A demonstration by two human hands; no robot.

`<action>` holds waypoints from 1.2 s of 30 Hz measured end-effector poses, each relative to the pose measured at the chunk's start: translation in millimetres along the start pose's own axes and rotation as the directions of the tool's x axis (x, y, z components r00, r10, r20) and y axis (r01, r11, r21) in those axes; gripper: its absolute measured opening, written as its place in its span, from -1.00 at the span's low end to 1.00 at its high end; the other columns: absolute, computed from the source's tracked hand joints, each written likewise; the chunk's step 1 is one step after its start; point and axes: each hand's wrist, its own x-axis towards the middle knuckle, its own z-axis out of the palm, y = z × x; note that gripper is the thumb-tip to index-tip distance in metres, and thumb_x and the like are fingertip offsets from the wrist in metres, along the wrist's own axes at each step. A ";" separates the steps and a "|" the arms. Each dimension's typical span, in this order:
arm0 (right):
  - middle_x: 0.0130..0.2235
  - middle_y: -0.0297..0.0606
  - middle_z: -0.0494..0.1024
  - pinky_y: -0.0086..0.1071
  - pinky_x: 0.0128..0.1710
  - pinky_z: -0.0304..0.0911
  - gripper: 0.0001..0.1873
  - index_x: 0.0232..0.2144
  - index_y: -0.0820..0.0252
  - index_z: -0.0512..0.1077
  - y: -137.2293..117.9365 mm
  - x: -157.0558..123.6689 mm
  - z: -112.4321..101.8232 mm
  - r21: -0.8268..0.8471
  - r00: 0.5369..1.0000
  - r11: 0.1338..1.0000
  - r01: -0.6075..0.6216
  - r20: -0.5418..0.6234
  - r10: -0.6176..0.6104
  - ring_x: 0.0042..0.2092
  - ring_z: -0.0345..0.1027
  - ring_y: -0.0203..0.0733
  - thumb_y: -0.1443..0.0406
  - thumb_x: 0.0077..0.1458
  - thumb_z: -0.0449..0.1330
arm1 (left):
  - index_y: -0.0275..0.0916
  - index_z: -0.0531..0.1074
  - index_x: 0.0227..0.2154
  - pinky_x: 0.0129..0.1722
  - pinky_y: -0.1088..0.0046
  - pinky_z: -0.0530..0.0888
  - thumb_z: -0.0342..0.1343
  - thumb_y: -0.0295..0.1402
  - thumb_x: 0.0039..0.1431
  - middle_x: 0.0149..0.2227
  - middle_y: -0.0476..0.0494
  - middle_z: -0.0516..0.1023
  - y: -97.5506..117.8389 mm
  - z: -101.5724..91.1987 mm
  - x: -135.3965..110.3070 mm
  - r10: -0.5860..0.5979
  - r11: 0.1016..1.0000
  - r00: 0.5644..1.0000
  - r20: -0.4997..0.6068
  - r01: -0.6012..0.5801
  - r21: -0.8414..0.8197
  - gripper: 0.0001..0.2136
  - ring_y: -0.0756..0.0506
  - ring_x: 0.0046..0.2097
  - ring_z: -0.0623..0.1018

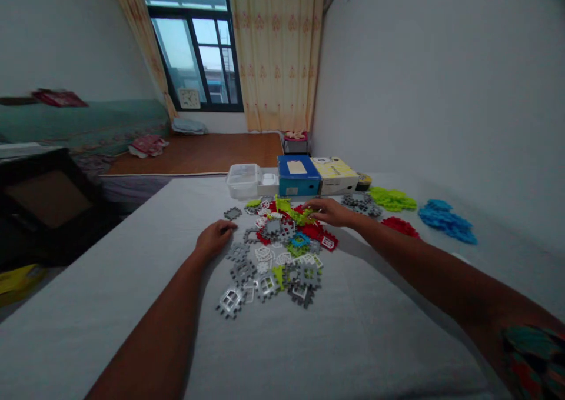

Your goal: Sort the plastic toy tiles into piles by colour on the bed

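Note:
A loose pile of flat plastic interlocking building pieces (pixel 273 229) lies in the middle of the white-covered table, in grey, white, red, lime green and blue. My right hand (pixel 329 212) is over the pile's far right side, its fingers and thumb closing around a lime green building piece (pixel 304 216). Red pieces (pixel 312 230) lie just below those fingers. On the left edge of the pile, my left hand (pixel 216 238) rests on the table with its fingers curled in, nothing showing in them. Grey window pieces (pixel 232 300) lie nearest to me.
Sorted heaps stand at the right: grey (pixel 362 205), lime green (pixel 392 199), red (pixel 401 227) and blue (pixel 446 219). Along the far edge are a clear plastic box (pixel 243 180), a blue box (pixel 299 176) and a yellow box (pixel 334 174). A wall rises on the right.

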 end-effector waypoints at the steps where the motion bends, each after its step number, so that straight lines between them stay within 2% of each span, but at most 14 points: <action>1: -0.12 -0.18 0.63 -0.31 -0.11 0.36 -0.66 -0.02 0.19 0.49 -0.5 -6.8 -3.2 0.025 0.999 0.999 -0.022 -0.034 0.023 -0.15 0.51 -0.15 0.29 0.15 0.18 | -0.12 0.61 -0.15 0.07 0.39 0.44 0.01 -0.28 0.11 -0.03 -0.07 0.63 -0.4 -0.3 0.2 0.006 1.000 1.000 -0.004 -0.006 0.000 -0.67 -0.14 0.03 0.57; 4: -0.22 -0.18 0.64 -0.32 -0.20 0.38 -0.70 -0.12 0.21 0.50 9.2 -27.1 -23.8 0.074 0.991 0.993 -0.087 -0.093 0.094 -0.22 0.51 -0.15 0.19 0.15 0.18 | -0.12 0.61 -0.17 0.05 0.38 0.46 -0.01 -0.26 0.09 -0.02 -0.07 0.64 -1.4 -1.7 0.9 0.002 1.000 1.000 0.000 -0.002 0.006 -0.66 -0.15 0.02 0.58; 8: -0.27 -0.22 0.64 -0.28 -0.17 0.37 -0.68 -0.27 0.18 0.56 50.5 -57.8 -83.2 0.020 0.937 0.980 -0.197 -0.291 0.194 -0.24 0.50 -0.13 0.07 0.06 0.23 | -0.12 0.61 -0.17 0.03 0.37 0.47 -0.02 -0.22 0.08 -0.04 -0.07 0.65 -2.1 -4.1 1.9 0.002 1.000 1.000 0.007 -0.002 0.009 -0.64 -0.16 0.01 0.59; 10: -0.27 -0.21 0.65 -0.26 -0.17 0.36 -0.65 -0.30 0.17 0.58 78.9 -76.7 -119.4 -0.028 0.847 0.957 -0.288 -0.473 0.241 -0.25 0.49 -0.13 0.04 0.02 0.25 | -0.12 0.61 -0.18 0.02 0.35 0.48 -0.02 -0.18 0.07 -0.05 -0.08 0.65 -2.7 -5.0 2.7 -0.003 1.000 1.000 0.003 0.003 0.005 -0.63 -0.18 -0.01 0.60; 12: -0.30 -0.20 0.65 -0.27 -0.22 0.33 -0.64 -0.31 0.18 0.59 107.0 -97.2 -150.6 -0.088 0.722 0.899 -0.429 -0.632 0.283 -0.30 0.47 -0.13 0.03 0.01 0.26 | -0.11 0.61 -0.19 0.00 0.34 0.50 -0.01 -0.17 0.04 -0.06 -0.08 0.65 -4.3 -5.5 3.7 -0.019 1.000 1.000 0.001 0.019 -0.003 -0.63 -0.19 -0.03 0.61; 14: -0.32 -0.18 0.65 -0.29 -0.27 0.30 -0.66 -0.32 0.19 0.59 131.1 -116.7 -170.9 -0.156 0.615 0.796 -0.584 -0.725 0.309 -0.32 0.45 -0.14 0.05 0.02 0.26 | -0.09 0.61 -0.20 -0.02 0.34 0.51 0.01 -0.15 0.02 -0.07 -0.07 0.66 -7.1 -5.4 5.2 -0.031 0.999 0.999 -0.004 0.031 -0.011 -0.64 -0.20 -0.04 0.61; 15: -0.31 -0.17 0.65 -0.30 -0.27 0.29 -0.69 -0.32 0.18 0.59 140.9 -125.2 -176.3 -0.195 0.588 0.738 -0.647 -0.743 0.320 -0.31 0.45 -0.13 0.07 0.03 0.26 | -0.09 0.61 -0.21 -0.02 0.34 0.51 0.01 -0.15 0.02 -0.07 -0.07 0.66 -8.8 -5.1 5.9 -0.031 0.999 0.999 -0.009 0.031 -0.013 -0.64 -0.20 -0.04 0.61; 20: -0.14 -0.16 0.64 -0.32 -0.19 0.27 -0.75 -0.19 0.13 0.60 166.5 -145.2 -170.2 -0.417 0.624 0.491 -0.765 -0.670 0.402 -0.11 0.43 -0.10 0.22 0.12 0.19 | -0.07 0.60 -0.21 0.01 0.30 0.50 0.00 -0.11 0.02 -0.07 -0.08 0.66 -16.5 -3.9 7.5 -0.007 1.000 1.000 -0.011 0.007 -0.009 -0.63 -0.22 -0.03 0.61; 22: -0.10 -0.12 0.62 -0.31 -0.17 0.27 -0.72 -0.14 0.12 0.60 169.6 -145.5 -163.3 -0.465 0.615 0.408 -0.786 -0.662 0.429 -0.05 0.40 -0.07 0.23 0.15 0.18 | -0.06 0.60 -0.20 0.01 0.31 0.50 0.01 -0.10 0.02 -0.06 -0.08 0.66 -16.9 -4.0 6.7 -0.016 1.000 1.000 -0.008 0.016 -0.011 -0.63 -0.22 -0.03 0.60; 25: -0.08 -0.07 0.61 -0.27 -0.15 0.28 -0.71 -0.11 0.11 0.60 171.9 -146.6 -156.1 -0.508 0.617 0.352 -0.786 -0.617 0.489 -0.02 0.37 -0.02 0.24 0.15 0.18 | -0.06 0.60 -0.20 0.00 0.31 0.50 0.02 -0.11 0.02 -0.05 -0.07 0.66 -14.2 -4.6 5.2 -0.042 0.999 0.999 -0.009 0.042 -0.018 -0.64 -0.22 -0.03 0.60; 28: -0.05 -0.04 0.60 -0.20 -0.11 0.28 -0.67 -0.06 0.10 0.58 171.2 -150.2 -154.1 -0.530 0.620 0.339 -0.777 -0.552 0.557 0.00 0.37 0.03 0.23 0.16 0.18 | -0.06 0.61 -0.22 0.03 0.32 0.49 0.01 -0.13 0.03 -0.06 -0.07 0.66 -9.9 -5.1 4.2 -0.039 0.999 0.999 -0.003 0.039 -0.012 -0.65 -0.20 -0.02 0.59; 31: 0.00 -0.02 0.57 -0.10 -0.05 0.26 -0.65 -0.02 0.14 0.56 161.4 -144.5 -151.9 -0.565 0.645 0.334 -0.754 -0.543 0.538 0.06 0.34 0.10 0.22 0.18 0.16 | -0.07 0.61 -0.22 0.05 0.35 0.47 -0.01 -0.15 0.04 -0.07 -0.06 0.65 -5.0 -5.6 3.6 -0.019 1.000 1.000 0.003 0.019 0.006 -0.65 -0.18 -0.01 0.59; 33: 0.00 -0.02 0.58 -0.09 -0.03 0.26 -0.65 -0.02 0.16 0.55 145.3 -128.0 -143.0 -0.587 0.697 0.385 -0.713 -0.529 0.484 0.06 0.34 0.10 0.25 0.19 0.13 | -0.09 0.61 -0.19 0.04 0.36 0.47 -0.01 -0.17 0.06 -0.06 -0.06 0.65 -1.6 -5.8 3.2 -0.032 0.999 0.999 0.001 0.032 0.023 -0.65 -0.17 -0.01 0.59; 36: -0.02 -0.06 0.59 -0.18 -0.01 0.27 -0.67 -0.04 0.18 0.56 105.4 -84.0 -108.4 -0.574 0.842 0.617 -0.539 -0.394 0.370 0.02 0.38 0.03 0.27 0.22 0.10 | -0.11 0.60 -0.17 0.02 0.37 0.48 -0.02 -0.22 0.08 -0.04 -0.06 0.64 1.8 -5.6 2.2 -0.040 0.999 0.999 0.007 0.040 0.030 -0.65 -0.16 -0.01 0.59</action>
